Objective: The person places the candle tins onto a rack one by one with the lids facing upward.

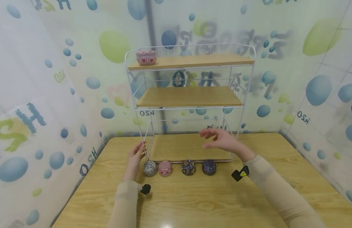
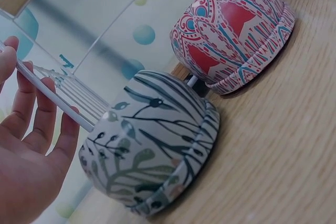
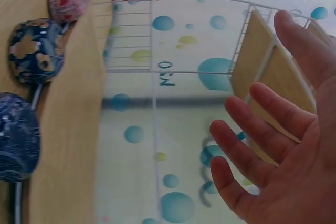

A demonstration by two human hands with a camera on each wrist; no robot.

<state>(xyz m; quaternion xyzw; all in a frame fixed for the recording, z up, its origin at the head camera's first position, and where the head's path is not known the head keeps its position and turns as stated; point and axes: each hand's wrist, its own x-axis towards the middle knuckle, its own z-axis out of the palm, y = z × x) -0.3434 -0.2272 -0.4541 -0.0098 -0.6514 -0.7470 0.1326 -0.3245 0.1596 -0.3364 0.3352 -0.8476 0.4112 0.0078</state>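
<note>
With its fingers round the left front post, my left hand (image 1: pixel 136 154) holds the white wire shelf rack (image 2: pixel 58 97). My right hand (image 1: pixel 221 141) is in the air before the lowest shelf, fingers spread and holding nothing. Along the rack's front edge is a row of upturned bowls. Closest to the left hand is a grey leaf-patterned bowl (image 2: pixel 152 140), then a pink-red bowl (image 2: pixel 233 32). Farther right come a navy flowered bowl (image 1: pixel 188 167) and a dark blue patterned bowl (image 1: pixel 209 167). Another pink-red bowl (image 1: pixel 146 58) sits on the top shelf's left end.
The rack has three wooden boards: a top shelf (image 1: pixel 198 60), a middle shelf (image 1: pixel 190 96) and a bottom shelf (image 1: pixel 178 147). It stands on a wooden table (image 1: pixel 176 199). A patterned curtain (image 1: pixel 104 85) surrounds the table at the back and sides.
</note>
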